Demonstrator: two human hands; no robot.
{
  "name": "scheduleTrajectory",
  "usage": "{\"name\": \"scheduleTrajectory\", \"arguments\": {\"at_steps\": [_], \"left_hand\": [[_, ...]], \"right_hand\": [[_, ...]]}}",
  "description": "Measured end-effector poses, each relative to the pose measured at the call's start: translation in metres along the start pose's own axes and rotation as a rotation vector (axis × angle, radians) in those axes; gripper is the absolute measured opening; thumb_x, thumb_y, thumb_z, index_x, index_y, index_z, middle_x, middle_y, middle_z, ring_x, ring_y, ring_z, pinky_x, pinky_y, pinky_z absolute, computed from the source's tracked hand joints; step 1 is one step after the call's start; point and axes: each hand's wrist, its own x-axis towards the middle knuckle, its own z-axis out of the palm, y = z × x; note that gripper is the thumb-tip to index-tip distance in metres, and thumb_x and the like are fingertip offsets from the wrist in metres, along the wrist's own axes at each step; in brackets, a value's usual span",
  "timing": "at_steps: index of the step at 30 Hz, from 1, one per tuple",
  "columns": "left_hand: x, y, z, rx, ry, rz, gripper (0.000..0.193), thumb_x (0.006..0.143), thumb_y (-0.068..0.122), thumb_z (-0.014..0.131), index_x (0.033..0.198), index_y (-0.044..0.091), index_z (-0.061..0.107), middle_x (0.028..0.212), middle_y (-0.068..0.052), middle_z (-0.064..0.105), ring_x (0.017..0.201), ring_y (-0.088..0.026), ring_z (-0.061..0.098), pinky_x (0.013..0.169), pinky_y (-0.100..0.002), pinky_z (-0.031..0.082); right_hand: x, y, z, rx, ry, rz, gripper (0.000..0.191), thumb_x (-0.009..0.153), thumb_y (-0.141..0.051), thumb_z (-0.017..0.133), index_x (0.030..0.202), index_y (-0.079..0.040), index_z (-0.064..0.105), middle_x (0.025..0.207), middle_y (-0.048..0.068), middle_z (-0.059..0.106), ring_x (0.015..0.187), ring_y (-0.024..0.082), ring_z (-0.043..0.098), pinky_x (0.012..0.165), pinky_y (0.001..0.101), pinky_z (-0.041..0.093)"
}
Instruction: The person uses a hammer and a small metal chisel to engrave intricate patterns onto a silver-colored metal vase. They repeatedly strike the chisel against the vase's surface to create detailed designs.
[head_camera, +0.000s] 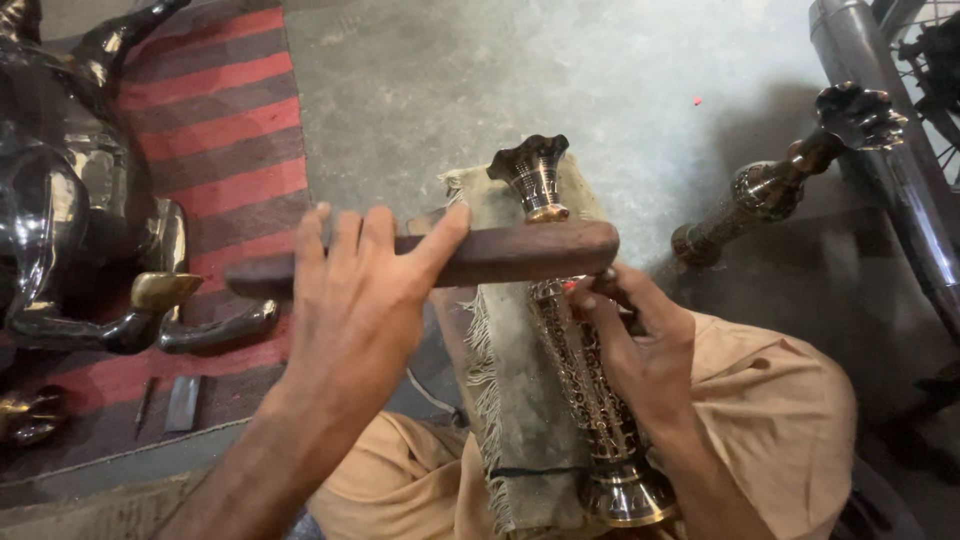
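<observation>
Lying lengthwise from lower right toward frame centre, an engraved brass vase (585, 390) is gripped by the right hand (640, 350), while the left hand (355, 310) grasps a wooden bar (500, 255) crosswise above it.

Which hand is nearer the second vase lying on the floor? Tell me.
Right. The right hand grips the engraved vase on the lap, just below the second vase; the left hand holds the wooden stick farther away.

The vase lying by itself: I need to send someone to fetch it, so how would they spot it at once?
Look to the grey concrete floor, right side, beside the shiny metal pipe. The spare vase lies tilted there, its ruffled mouth toward the pipe. Unlike the vase on the cloth, no hand touches it.
</observation>
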Motion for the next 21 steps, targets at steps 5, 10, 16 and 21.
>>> {"name": "scheduleTrajectory", "arguments": {"at_steps": [5,10,16,21], "left_hand": [[0.003,0.000,-0.002,-0.461,-0.118,-0.104,0.075,0.078,0.004,0.068,0.149,0.021,0.049,0.096,-0.016,0.057,0.094,-0.038,0.058,0.086,-0.055,0.046],[0.008,0.002,-0.001,0.052,-0.048,0.085,0.061,0.093,0.011,0.071,0.147,0.029,0.048,0.094,-0.008,0.059,0.094,-0.028,0.062,0.100,-0.055,0.048],[0.008,0.007,-0.002,0.104,-0.106,0.023,0.062,0.090,0.009,0.062,0.146,0.034,0.053,0.091,-0.007,0.062,0.086,-0.027,0.061,0.094,-0.054,0.042],[-0.018,-0.002,-0.004,-0.080,-0.094,-0.076,0.056,0.086,0.007,0.067,0.138,0.024,0.055,0.092,-0.011,0.061,0.091,-0.033,0.062,0.086,-0.051,0.046]], "right_hand": [[-0.002,-0.002,0.004,0.164,0.067,0.055,0.024,0.102,-0.005,0.066,0.126,-0.003,0.067,0.103,0.007,0.077,0.091,0.012,0.074,0.078,0.0245,0.062],[-0.004,-0.002,0.003,0.017,0.058,0.131,0.026,0.097,-0.008,0.070,0.123,-0.005,0.070,0.096,0.008,0.080,0.078,0.013,0.073,0.066,0.0255,0.059],[-0.001,-0.001,0.001,-0.070,0.024,-0.005,0.022,0.100,-0.006,0.063,0.121,-0.004,0.069,0.104,0.010,0.078,0.089,0.015,0.076,0.075,0.0272,0.065],[0.007,0.006,-0.001,0.259,0.067,0.184,0.017,0.101,-0.005,0.061,0.117,-0.004,0.065,0.102,0.010,0.076,0.092,0.017,0.078,0.082,0.0345,0.065]]}}
